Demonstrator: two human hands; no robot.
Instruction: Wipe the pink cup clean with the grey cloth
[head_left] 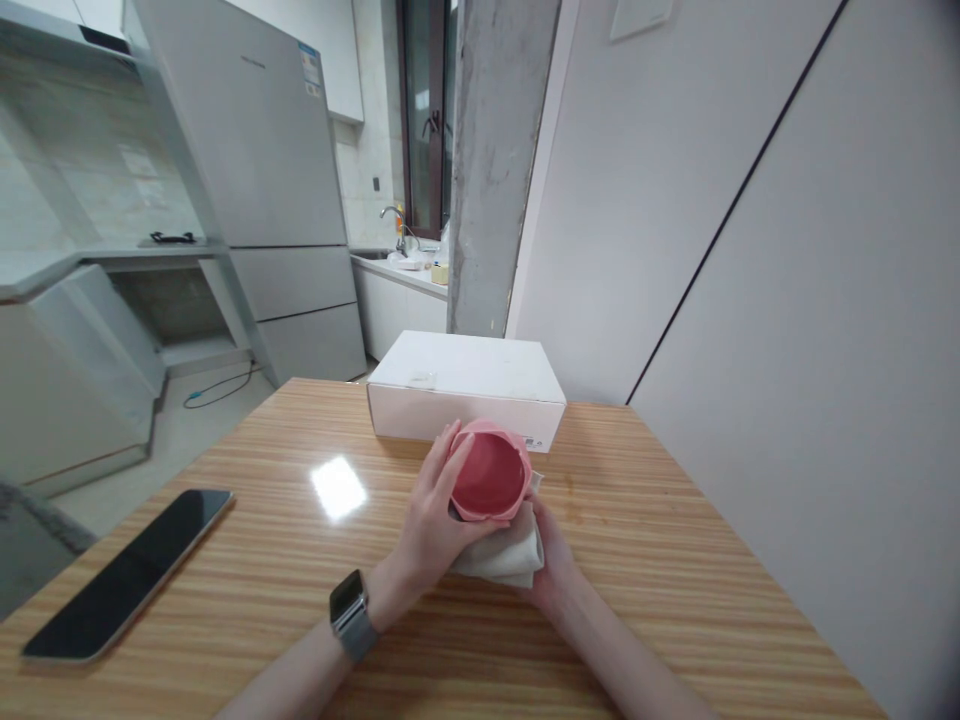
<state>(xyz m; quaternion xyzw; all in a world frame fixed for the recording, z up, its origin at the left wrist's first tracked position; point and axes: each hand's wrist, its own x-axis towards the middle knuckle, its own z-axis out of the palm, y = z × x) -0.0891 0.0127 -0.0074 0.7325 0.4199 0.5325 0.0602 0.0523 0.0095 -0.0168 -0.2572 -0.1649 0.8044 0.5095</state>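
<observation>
A pink bowl (491, 476) with a faceted, wavy rim is tilted so that its hollow inside faces me. My left hand (435, 505) grips it, fingers along the left side and thumb under the lower rim. Below and behind the bowl is a folded pale cloth (504, 552). My right hand (551, 550) holds this cloth against the bowl's underside from the right; most of its fingers are hidden behind the cloth and bowl. The bowl appears held above the wooden table (645, 560). A watch sits on my left wrist.
A white box (465, 388) stands just beyond my hands, near the table's far edge. At the left lies a dark phone (131, 575). A pale wall (750, 330) runs along the right side. Beyond the table are a fridge (277, 170) and a sink counter (405, 275).
</observation>
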